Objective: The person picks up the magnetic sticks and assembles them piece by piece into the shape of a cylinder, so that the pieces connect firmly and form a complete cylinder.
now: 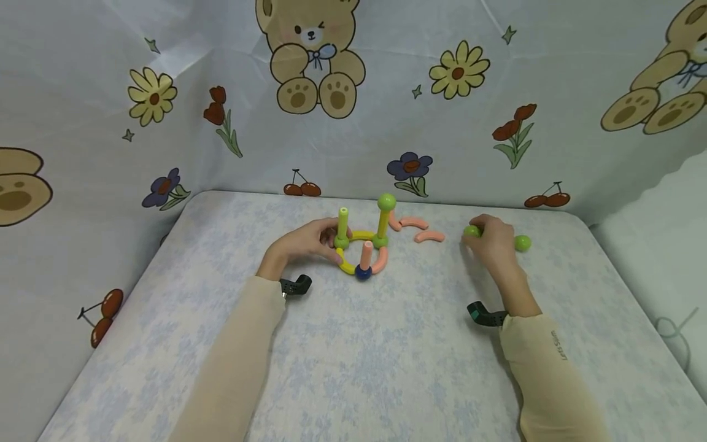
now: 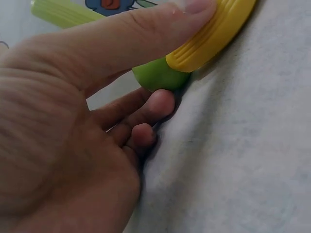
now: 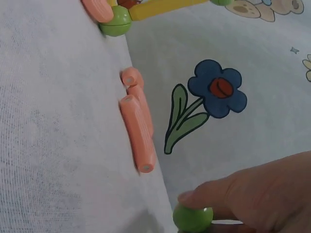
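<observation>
A ring of curved yellow pieces (image 1: 363,235) and pink pieces (image 1: 380,261), joined by green balls (image 1: 380,242) and a navy ball (image 1: 363,272), lies on the table. Three rods stand up from it: light green (image 1: 343,224), pink (image 1: 366,255), and yellow (image 1: 383,224) with a green ball (image 1: 386,202) on top. At its left side, my left hand (image 1: 306,241) grips the ring, thumb on a yellow curved piece (image 2: 221,34), fingers by the green ball (image 2: 163,75). My right hand (image 1: 493,240) pinches a loose green ball (image 3: 193,218) at the table's right.
Several loose pink curved pieces (image 1: 429,236) lie between the ring and my right hand. Another green ball (image 1: 521,243) sits just right of that hand. A patterned cloth (image 1: 353,141) hangs behind the table's back edge.
</observation>
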The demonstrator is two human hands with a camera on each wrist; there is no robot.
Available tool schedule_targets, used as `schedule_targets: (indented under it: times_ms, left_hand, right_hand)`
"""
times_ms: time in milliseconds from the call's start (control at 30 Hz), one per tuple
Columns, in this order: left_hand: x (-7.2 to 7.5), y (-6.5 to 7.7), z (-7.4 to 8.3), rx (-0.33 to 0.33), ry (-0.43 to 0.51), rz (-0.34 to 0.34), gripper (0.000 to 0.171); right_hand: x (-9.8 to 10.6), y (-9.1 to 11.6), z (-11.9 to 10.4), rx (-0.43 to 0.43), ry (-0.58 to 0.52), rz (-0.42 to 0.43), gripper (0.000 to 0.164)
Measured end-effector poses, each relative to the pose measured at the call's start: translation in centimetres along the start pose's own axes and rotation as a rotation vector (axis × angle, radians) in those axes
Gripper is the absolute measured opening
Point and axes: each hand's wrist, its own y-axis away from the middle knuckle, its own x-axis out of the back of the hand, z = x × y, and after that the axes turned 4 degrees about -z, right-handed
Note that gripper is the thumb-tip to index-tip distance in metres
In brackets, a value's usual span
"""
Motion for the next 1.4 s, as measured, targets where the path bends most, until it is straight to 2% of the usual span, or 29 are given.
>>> schedule_targets:
  times_ms: [233,500,733,800,1133,1400]
  left_hand:
    - [-0.6,-0.3,0.4,0.031,-0.039,0.013,0.060]
    - [-1.2,-0.6,0.7,0.077,-0.102,0.035,0.059]
    - [-1.3,-0.8,0.8,0.082,-0.120,0.040,0.057]
    - [-1.3,-0.8,0.9,0.088,-0.127,0.040,0.056]
    - [-1.3,-0.9,0.9,0.080,-0.144,0.030,0.055]
    - [-1.3,-0.9,0.9,0.069,-0.139,0.028,0.055]
  right_hand:
    - [0.5,1.0,-3.2,0.120,-0.123,0.054,0.043]
    - [0.2,3.0,-7.7,0.344,-0.252,0.162,0.037]
    - [-1.1,4.8,-10.8,0.572,-0.457,0.148,0.033]
    - [-1.5,5.2,-11.4,0.614,-0.465,0.135,0.037]
    - [-3.9,5.6,-11.8,0.712,-0.433,0.073,0.040]
    - [-4.1,5.6,-11.8,0.685,-0.437,0.061,0.041]
